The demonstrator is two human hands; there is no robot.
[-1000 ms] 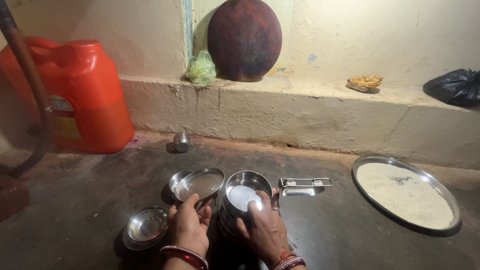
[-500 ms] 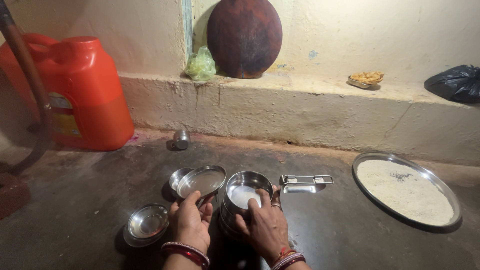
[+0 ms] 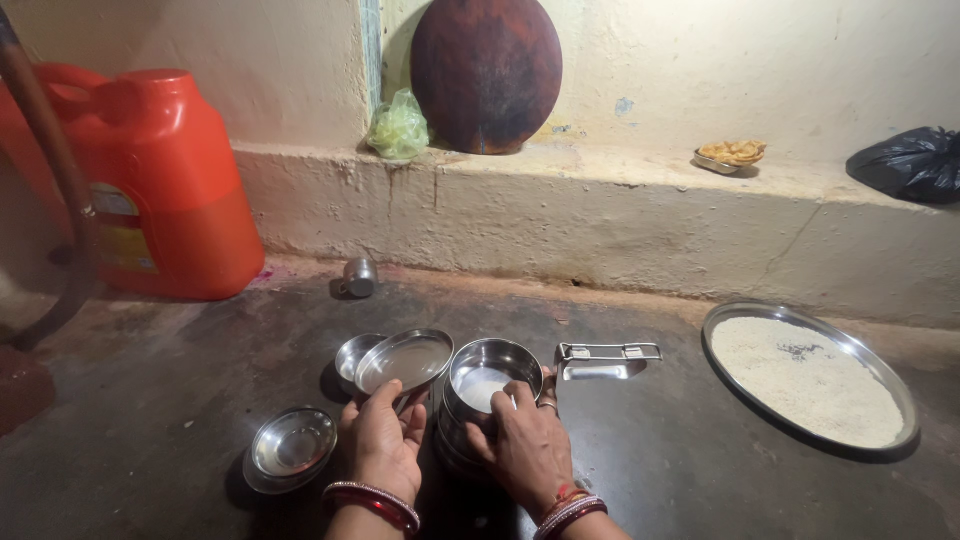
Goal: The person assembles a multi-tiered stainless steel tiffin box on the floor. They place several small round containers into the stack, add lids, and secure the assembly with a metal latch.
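Under right hand (image 3: pixel 527 445), steel pot (image 3: pixel 490 385)

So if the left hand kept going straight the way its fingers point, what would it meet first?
The left hand already touches the tilted steel lid. Straight beyond lies the small steel bowl under that lid, though depth is hard to judge from this view.
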